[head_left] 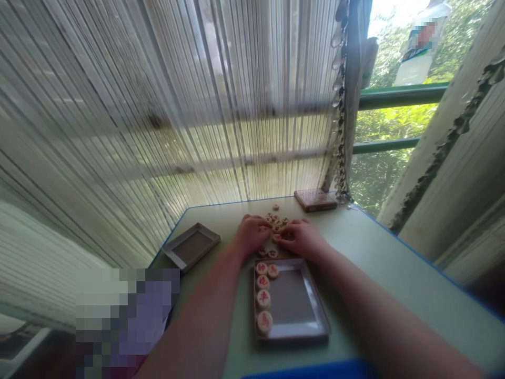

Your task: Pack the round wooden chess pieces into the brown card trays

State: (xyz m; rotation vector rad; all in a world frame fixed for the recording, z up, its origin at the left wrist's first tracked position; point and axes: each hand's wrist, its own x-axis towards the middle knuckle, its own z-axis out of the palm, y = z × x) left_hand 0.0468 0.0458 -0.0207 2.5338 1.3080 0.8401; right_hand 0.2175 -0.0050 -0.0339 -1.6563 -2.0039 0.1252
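A loose pile of round wooden Chinese chess pieces [277, 228] lies on the table between my hands. My left hand [252, 235] reaches in from the left with curled fingers at the pile's edge; what lies inside them is mostly hidden. My right hand [303, 238] comes from the right, thumb and finger closed on a Chinese chess piece [276, 238]. Nearer me is an open shallow box [324, 321]. Inside, red-marked pieces [263, 299] form a column along its left wall, with one more beside the top piece. Two loose pieces [272, 253] rest just beyond its far edge.
An empty shallow tray, likely a box lid [197, 258], lies at the left. A brown flat box [314, 200] sits at the table's far edge, and a single piece [275, 207] lies beyond the pile. String curtains [236, 105] hang behind the pale green table [371, 263].
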